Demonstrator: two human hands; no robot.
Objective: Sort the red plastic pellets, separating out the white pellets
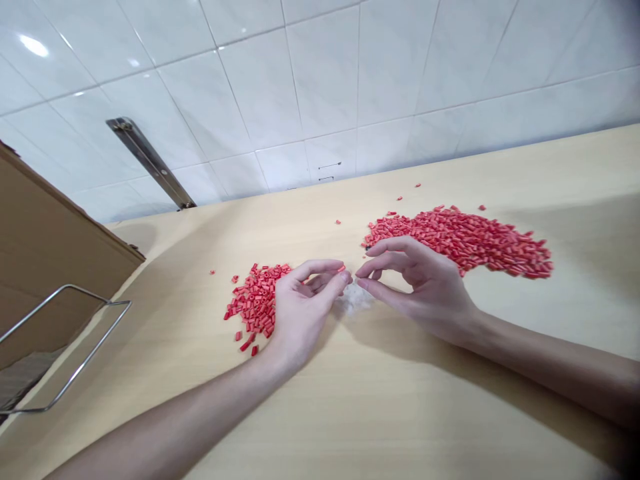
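Observation:
My left hand [310, 303] pinches a small red plastic piece [342, 269] between thumb and fingertips. Close beside it, my right hand [423, 287] has its thumb and index fingertip together; anything between them is too small to make out. Below the fingertips lies a small heap of whitish, translucent bits [355, 298], partly covered by the hands. A pile of short red tube-like pieces [257, 297] spreads to the left of my left hand and is partly hidden by it. Behind my right hand stretches a larger pile of red pieces [480, 240].
Single red pieces lie loose on the pale wooden tabletop [380, 413]. To the left are a cardboard box [55, 247] and a bent metal wire frame [90, 357]. A metal bar [150, 163] leans by the tiled wall [320, 80] behind the table.

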